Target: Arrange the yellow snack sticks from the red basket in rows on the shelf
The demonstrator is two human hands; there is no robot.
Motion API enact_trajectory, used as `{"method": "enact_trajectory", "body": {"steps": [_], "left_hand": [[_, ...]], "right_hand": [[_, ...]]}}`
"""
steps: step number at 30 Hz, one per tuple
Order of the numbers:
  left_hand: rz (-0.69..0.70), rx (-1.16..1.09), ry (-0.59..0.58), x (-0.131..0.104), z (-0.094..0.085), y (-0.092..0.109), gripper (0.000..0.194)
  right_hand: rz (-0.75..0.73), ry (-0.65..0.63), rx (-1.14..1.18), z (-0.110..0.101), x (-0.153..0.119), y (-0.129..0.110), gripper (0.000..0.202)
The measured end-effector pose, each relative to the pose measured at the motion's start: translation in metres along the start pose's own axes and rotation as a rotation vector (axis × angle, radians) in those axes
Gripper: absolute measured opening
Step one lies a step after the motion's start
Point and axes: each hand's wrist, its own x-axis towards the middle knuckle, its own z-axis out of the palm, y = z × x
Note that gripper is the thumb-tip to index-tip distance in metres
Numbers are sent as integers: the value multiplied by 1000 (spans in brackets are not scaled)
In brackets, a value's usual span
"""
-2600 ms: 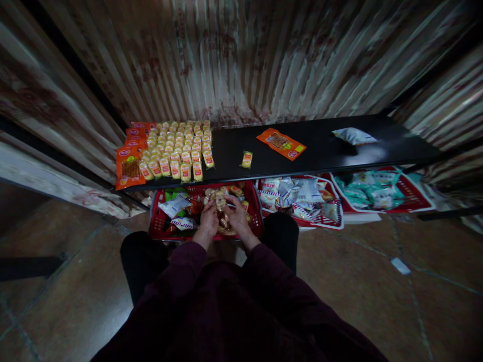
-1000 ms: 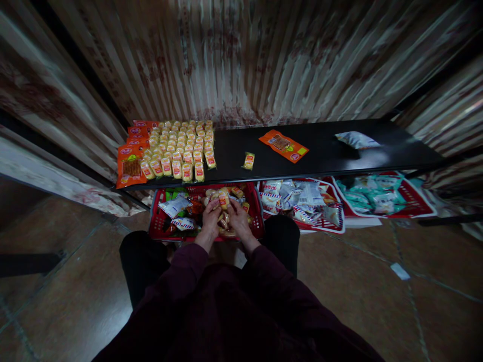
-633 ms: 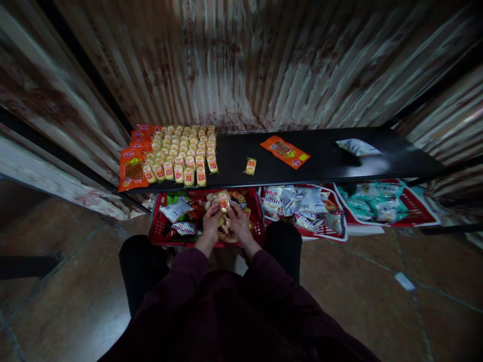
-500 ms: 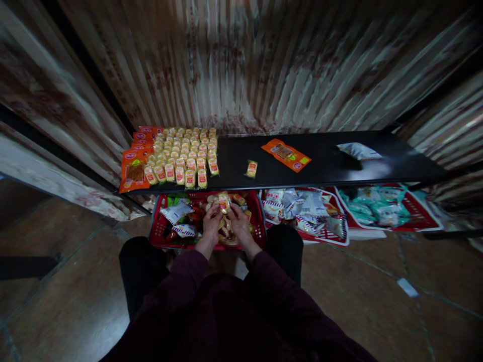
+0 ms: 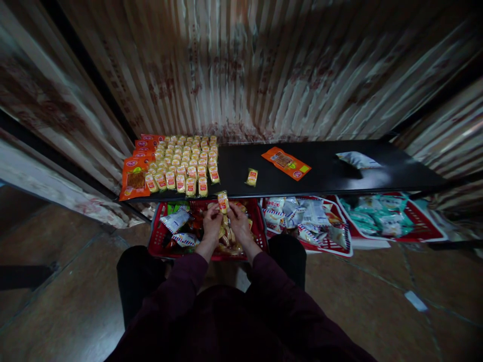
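Observation:
Between my left hand point(image 5: 212, 224) and my right hand point(image 5: 240, 224) I hold a small yellow wrapped snack cake point(image 5: 223, 202) with a red label. Both hands are closed on its two sides, above a red basket point(image 5: 155, 234) of mixed packets. More of the yellow cakes lie loose in the basket under my fingers. On the black shelf point(image 5: 234, 161) just beyond, many matching cakes point(image 5: 180, 183) stand in tight rows at the left. One single cake point(image 5: 252, 177) lies apart from them, right of the rows.
Orange snack bags point(image 5: 135, 177) are layered at the shelf's left end. Another orange bag point(image 5: 287, 163) and a white packet point(image 5: 357, 160) lie farther right. Below the shelf are a basket of white packets point(image 5: 311, 213) and one of teal packets point(image 5: 385, 216).
The view has tilted slightly, so the shelf and baskets appear lower. My hands still hold the cake, now close to the shelf's front edge in the picture.

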Motion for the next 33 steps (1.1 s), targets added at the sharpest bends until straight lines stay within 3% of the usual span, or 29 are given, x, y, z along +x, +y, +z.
{"method": "enact_trajectory", "body": {"steps": [14,22,33], "left_hand": [[163,208,31,32,11,18,39],[219,293,71,45,16,22,40],[300,468,119,52,18,33,42]], "right_hand": [[-85,45,25,13,34,-18,35],[-106,96,-45,22,53,-9,31],[-129,39,-167,25,65,-15,31]]}}
